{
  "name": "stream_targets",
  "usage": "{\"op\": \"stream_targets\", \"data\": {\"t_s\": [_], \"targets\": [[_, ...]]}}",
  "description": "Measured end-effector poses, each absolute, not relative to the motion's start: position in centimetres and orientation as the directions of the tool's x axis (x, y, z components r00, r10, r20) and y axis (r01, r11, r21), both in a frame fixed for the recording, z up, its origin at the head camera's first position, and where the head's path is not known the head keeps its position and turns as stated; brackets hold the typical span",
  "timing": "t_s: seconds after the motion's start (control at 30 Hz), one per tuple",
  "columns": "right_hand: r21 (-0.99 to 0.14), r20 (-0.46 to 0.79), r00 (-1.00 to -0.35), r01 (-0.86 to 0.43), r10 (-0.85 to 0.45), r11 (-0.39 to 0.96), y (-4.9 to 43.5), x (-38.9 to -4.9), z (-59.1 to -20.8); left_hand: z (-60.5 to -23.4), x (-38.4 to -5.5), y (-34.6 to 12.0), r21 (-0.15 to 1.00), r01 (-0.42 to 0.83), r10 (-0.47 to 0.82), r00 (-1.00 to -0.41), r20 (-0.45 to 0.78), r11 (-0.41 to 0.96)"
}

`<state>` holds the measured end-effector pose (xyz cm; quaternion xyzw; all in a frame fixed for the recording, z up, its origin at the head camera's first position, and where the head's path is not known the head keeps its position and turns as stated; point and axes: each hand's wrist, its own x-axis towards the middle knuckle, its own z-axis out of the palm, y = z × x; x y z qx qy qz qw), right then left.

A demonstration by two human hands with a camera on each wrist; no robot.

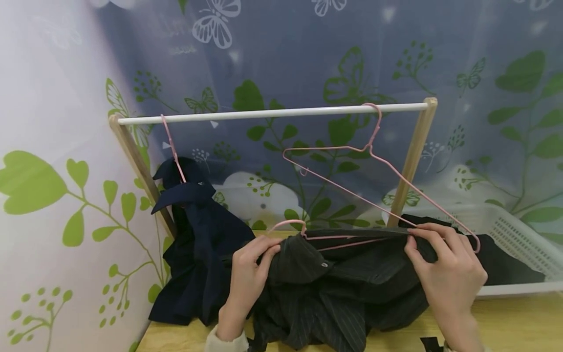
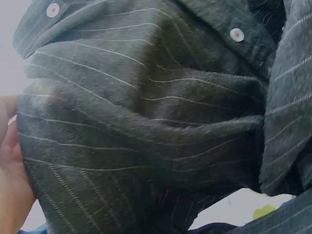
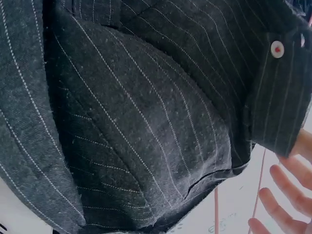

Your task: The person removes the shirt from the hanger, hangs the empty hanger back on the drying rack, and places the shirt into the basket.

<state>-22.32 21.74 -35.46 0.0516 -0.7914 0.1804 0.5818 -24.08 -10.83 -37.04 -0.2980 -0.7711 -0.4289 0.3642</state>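
A dark pinstriped shirt [image 1: 347,283] with white buttons is bunched over the table, with a pink hanger [image 1: 290,223] partly inside its neck. My left hand [image 1: 251,269] pinches the shirt near the collar, beside that hanger's hook. With thumb and fingertips, my right hand [image 1: 450,266] pinches the far end of a stretched fabric edge. The left wrist view shows striped folds [image 2: 97,117] beside part of the left hand [image 2: 13,180]. In the right wrist view, right-hand fingers [image 3: 285,200] touch a buttoned piece of the shirt [image 3: 275,97].
A bare pink hanger [image 1: 336,147] hangs from the white rod [image 1: 264,114]; its lower corner passes behind my right hand. Left on the rod hangs a navy shirt [image 1: 193,244]. A white basket [image 1: 523,234] holding dark clothes stands right on the wooden table [image 1: 523,318].
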Motion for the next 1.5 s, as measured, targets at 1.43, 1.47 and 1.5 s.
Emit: {"op": "stream_targets", "data": {"t_s": [1.43, 1.47, 1.5], "targets": [[-0.286, 0.788, -0.599, -0.155, 0.140, 0.946, 22.8, -22.4, -36.5, -36.7, -24.1, -11.8, 0.477, 0.782, 0.174, -0.576, 0.799, 0.401], [-0.273, 0.789, -0.602, -0.164, 0.123, 0.948, 22.8, -22.4, -36.5, -36.7, -24.1, -12.0, 0.483, 0.777, 0.171, -0.582, 0.795, 0.403], [-0.258, 0.790, -0.605, -0.175, 0.103, 0.950, 22.9, -22.4, -36.5, -36.7, -24.2, -12.2, 0.489, 0.772, 0.169, -0.590, 0.790, 0.406]]}}
